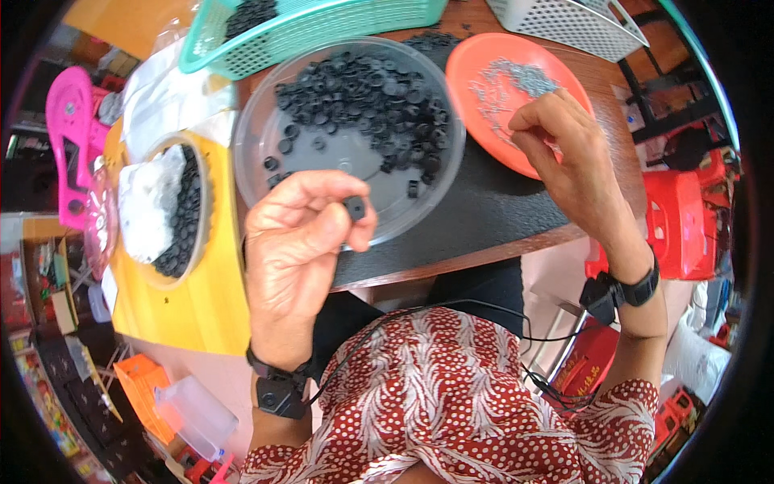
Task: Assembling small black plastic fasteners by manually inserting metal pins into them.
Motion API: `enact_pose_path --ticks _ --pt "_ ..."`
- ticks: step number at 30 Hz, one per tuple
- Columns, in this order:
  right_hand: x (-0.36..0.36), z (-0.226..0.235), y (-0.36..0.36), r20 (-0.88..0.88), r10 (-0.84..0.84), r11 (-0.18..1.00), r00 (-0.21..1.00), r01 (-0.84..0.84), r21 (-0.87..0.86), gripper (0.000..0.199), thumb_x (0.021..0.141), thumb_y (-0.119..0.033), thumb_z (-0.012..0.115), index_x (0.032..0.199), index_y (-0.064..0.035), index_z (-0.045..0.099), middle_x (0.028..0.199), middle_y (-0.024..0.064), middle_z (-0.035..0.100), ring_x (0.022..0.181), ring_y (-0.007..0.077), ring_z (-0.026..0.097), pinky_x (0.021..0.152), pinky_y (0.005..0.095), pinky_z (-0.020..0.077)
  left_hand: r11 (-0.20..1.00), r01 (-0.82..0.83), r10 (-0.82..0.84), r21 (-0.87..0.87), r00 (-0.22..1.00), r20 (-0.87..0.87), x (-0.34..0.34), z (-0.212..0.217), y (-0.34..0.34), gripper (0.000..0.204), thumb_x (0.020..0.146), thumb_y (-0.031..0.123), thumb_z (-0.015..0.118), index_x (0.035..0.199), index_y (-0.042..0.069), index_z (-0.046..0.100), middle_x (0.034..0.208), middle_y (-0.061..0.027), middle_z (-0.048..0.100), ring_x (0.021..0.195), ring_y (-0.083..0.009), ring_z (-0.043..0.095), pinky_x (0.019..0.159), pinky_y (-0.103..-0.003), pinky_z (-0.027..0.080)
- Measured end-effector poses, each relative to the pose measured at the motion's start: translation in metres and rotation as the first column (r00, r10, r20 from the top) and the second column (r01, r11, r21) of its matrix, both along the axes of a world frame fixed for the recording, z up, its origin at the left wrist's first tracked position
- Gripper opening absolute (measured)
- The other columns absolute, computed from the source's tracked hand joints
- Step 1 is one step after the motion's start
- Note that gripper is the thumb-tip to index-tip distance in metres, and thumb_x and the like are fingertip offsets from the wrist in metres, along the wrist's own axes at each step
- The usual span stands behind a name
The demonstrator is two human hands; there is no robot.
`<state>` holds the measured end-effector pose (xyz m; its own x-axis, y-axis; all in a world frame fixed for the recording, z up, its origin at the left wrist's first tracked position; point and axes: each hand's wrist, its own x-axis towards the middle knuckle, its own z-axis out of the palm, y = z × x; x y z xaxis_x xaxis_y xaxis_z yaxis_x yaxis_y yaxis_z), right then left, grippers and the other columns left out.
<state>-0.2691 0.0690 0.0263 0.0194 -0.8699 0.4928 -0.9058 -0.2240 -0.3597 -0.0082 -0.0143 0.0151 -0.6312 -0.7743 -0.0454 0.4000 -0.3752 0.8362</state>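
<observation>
A small round black plastic piece (355,208) with a tiny hole in its face is pinched between the thumb and fingers of my left hand (302,234). This hand is above the near left rim of a clear round tub (343,157) of similar black pieces (363,101). Over the right side of a round orange-red plate (492,56), my right hand (568,149) has its thumb and index finger pressed together. Thin silvery screw-like pieces (528,79) lie on the plate beside the fingertips. Anything inside the right pinch is too small to make out.
A mint-green basket (322,32) and a white perforated basket (572,28) stand at the back. Left, a yellow surface (197,315) bears a tub (203,234) of black pieces with a white bag (149,206). A red stool (681,226) stands right of the table.
</observation>
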Motion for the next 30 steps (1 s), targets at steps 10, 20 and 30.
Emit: enact_pose_path --ticks 10,20,30 --pt "0.085 0.024 -0.004 0.731 0.144 0.961 0.667 -0.271 0.057 0.011 0.074 0.003 0.065 0.084 0.0009 0.061 0.078 0.0039 0.058 0.065 0.0084 0.053 0.059 0.0216 0.0422 0.998 -0.031 0.031 0.05 1.0 -0.004 -0.001 0.006 0.009 0.03 0.076 0.011 0.07 0.098 -0.006 0.06 0.082 -0.0126 0.063 0.067 -0.0154 0.06 0.064 -0.024 0.049" --pt "0.092 0.018 -0.008 0.844 0.053 0.932 0.534 -0.33 0.15 0.008 0.077 -0.002 0.065 0.084 0.0003 0.062 0.076 0.0011 0.061 0.065 0.0044 0.051 0.057 0.0198 0.0417 0.994 -0.094 0.099 -0.059 0.991 0.093 0.0 0.011 0.012 0.025 0.074 0.003 0.071 0.095 -0.006 0.061 0.081 -0.0089 0.063 0.069 -0.0127 0.06 0.065 -0.023 0.05" --pt "0.101 0.016 -0.003 0.871 0.021 0.954 0.491 -0.269 0.129 0.008 0.077 0.0 0.062 0.082 0.0047 0.058 0.069 0.0069 0.061 0.064 0.0071 0.056 0.055 0.0226 0.0455 0.933 -0.14 0.212 -0.332 0.959 0.191 0.0 0.006 0.02 0.023 0.071 -0.005 0.07 0.093 -0.005 0.064 0.089 -0.0068 0.06 0.081 -0.0119 0.057 0.074 -0.022 0.046"
